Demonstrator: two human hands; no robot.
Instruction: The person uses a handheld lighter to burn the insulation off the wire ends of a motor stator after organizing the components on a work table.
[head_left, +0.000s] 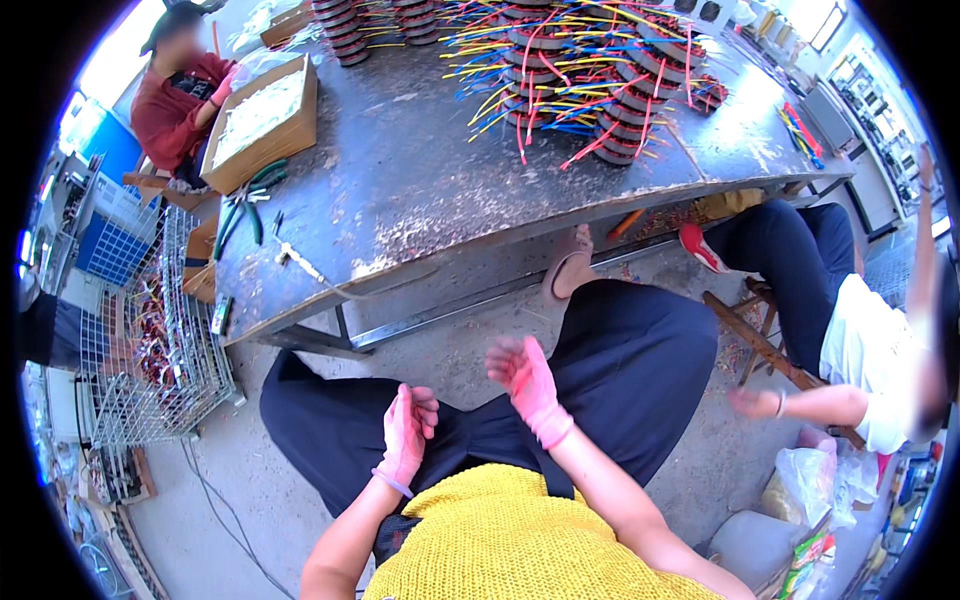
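Note:
My left hand [408,435], in a pink glove that leaves the fingertips bare, is held above my lap with fingers loosely bent and nothing in them. Facing it, my right hand [527,382] wears a matching glove; its fingers are apart and hold nothing. Both hover over my dark trousers [630,370], short of the table's near edge. On the dark worktable [400,190] lie green-handled pliers [240,222] and a thin pale tool with a cord [300,262]. Farther back stand stacks of ring-shaped motor stators [625,110] with red, blue and yellow wire leads.
A cardboard box [308,110] of white pieces sits at the table's left, with a person [175,105] behind it. Another person [870,350] sits close on my right. A wire cart [160,350] stands left; plastic bags [815,480] lie at lower right.

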